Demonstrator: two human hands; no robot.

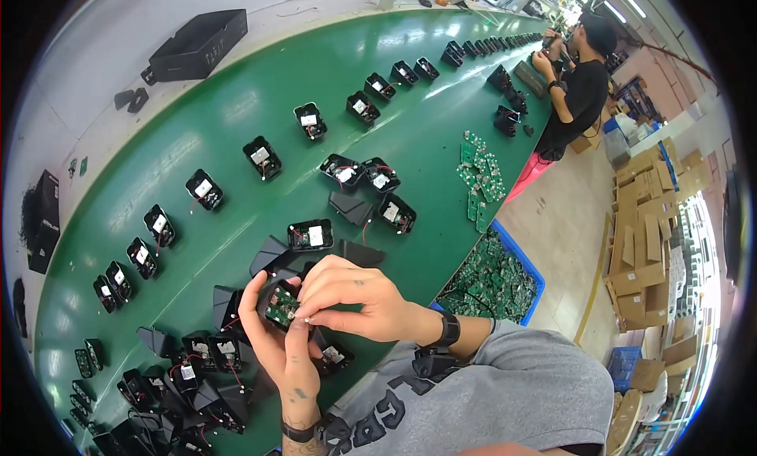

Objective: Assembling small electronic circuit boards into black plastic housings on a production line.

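Note:
My left hand is wrapped round a black plastic housing with a green circuit board at its open face. The board faces up toward me, its small parts showing. From the right, my right hand pinches a small white connector at the lower edge of the board, close to my left thumb. Whether the connector is plugged in, I cannot tell. Just beyond my hands lies an open black housing with a white block inside. More black housings, some with red wires, crowd the left side.
Open housings stand in a long row on the green table. Loose circuit boards lie near its right edge, above a blue bin full of boards. A co-worker stands farther along. Cardboard boxes are stacked at right.

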